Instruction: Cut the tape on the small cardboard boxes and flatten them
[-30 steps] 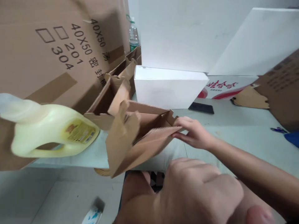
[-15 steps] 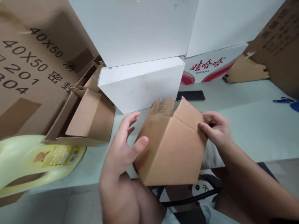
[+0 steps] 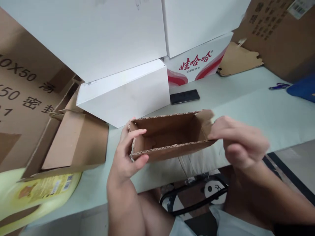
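I hold a small brown cardboard box [image 3: 169,136] over the table's front edge, its open top facing me and its inside bare. My left hand [image 3: 128,154] grips the box's left end, fingers curled over the rim and thumb under it. My right hand [image 3: 240,142] holds the right end at a folded flap, fingers curled and a little blurred.
A pale green table [image 3: 258,108] carries a white box [image 3: 125,93], a black phone [image 3: 184,96], a red-and-white carton [image 3: 197,64] and an open brown box [image 3: 71,144] at left. A yellow detergent jug [image 3: 36,195] lies at lower left. Large cartons stand behind.
The box was turned from bottom-up to open-side-up between my hands. My left hand closed on its left end. The view shifted to the right.
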Demonstrator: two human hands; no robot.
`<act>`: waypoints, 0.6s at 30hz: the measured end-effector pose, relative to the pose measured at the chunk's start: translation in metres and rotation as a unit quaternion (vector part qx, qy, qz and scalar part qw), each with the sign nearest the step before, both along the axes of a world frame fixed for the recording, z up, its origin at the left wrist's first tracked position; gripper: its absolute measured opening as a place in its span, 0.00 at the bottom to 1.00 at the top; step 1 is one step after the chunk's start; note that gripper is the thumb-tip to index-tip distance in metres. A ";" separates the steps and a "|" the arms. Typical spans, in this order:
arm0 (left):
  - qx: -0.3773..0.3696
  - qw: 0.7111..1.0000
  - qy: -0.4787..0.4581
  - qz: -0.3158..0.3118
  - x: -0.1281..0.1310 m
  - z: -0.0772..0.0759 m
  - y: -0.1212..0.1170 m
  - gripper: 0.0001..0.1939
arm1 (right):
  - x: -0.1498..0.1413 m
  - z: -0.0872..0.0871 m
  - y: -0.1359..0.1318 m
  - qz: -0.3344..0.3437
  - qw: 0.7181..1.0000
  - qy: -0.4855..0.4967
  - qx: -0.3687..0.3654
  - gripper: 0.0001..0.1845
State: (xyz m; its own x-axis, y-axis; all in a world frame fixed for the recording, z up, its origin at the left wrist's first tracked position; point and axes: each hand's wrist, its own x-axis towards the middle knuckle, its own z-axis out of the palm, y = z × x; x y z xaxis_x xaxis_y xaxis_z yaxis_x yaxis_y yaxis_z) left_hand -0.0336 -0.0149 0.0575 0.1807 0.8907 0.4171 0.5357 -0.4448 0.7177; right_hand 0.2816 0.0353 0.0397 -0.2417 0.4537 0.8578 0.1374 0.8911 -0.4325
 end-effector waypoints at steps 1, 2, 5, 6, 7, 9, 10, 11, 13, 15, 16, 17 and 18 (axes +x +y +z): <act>0.006 1.000 0.004 0.012 -0.001 -0.002 0.001 0.24 | 0.004 -0.004 0.002 -0.034 0.998 0.026 -0.042 0.16; 0.013 1.000 0.006 0.021 -0.003 -0.003 0.002 0.24 | 0.007 -0.008 0.004 -0.066 0.994 0.038 -0.083 0.15; 0.024 0.999 -0.029 0.012 -0.004 -0.006 0.001 0.27 | 0.012 -0.013 0.010 -0.094 0.987 0.006 -0.132 0.10; 0.029 0.998 -0.046 0.019 -0.004 -0.007 0.001 0.27 | 0.011 -0.013 0.011 -0.085 0.989 -0.009 -0.123 0.09; 0.035 0.997 -0.056 0.038 -0.003 -0.008 0.001 0.26 | 0.010 -0.012 0.012 -0.081 0.990 -0.018 -0.112 0.08; 0.043 0.993 -0.053 0.094 -0.002 -0.008 0.002 0.21 | 0.007 -0.011 0.013 -0.088 0.991 -0.022 -0.098 0.11; 0.041 0.991 -0.044 0.119 -0.002 -0.008 0.002 0.19 | 0.006 -0.011 0.013 -0.089 0.991 -0.022 -0.098 0.13; 0.034 0.990 -0.035 0.134 -0.002 -0.008 0.003 0.18 | 0.004 -0.011 0.013 -0.088 0.990 -0.022 -0.105 0.14; 0.012 0.990 -0.021 0.139 -0.002 -0.009 0.004 0.19 | 0.002 -0.014 0.013 -0.069 0.990 -0.015 -0.124 0.14; 0.000 0.992 -0.012 0.128 -0.003 -0.011 0.005 0.21 | 0.001 -0.021 0.013 -0.039 0.988 -0.004 -0.149 0.12; -0.008 0.993 -0.015 0.117 -0.004 -0.012 0.005 0.24 | 0.001 -0.025 0.013 -0.022 0.987 0.002 -0.162 0.11; -0.019 0.994 -0.024 0.102 -0.004 -0.015 0.005 0.27 | 0.000 -0.029 0.012 -0.005 0.984 0.006 -0.178 0.12; -0.033 0.995 -0.039 0.086 -0.005 -0.017 0.005 0.31 | 0.000 -0.033 0.012 0.007 0.979 0.007 -0.204 0.15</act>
State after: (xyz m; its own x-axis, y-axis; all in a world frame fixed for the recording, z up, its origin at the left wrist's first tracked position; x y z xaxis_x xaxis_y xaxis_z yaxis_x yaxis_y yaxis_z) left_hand -0.0391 -0.0099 0.0408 -0.0075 0.9313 0.3642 0.5413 -0.3025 0.7846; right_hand 0.2820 0.0473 0.0062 -0.2396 0.7556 0.6097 0.1182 0.6460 -0.7542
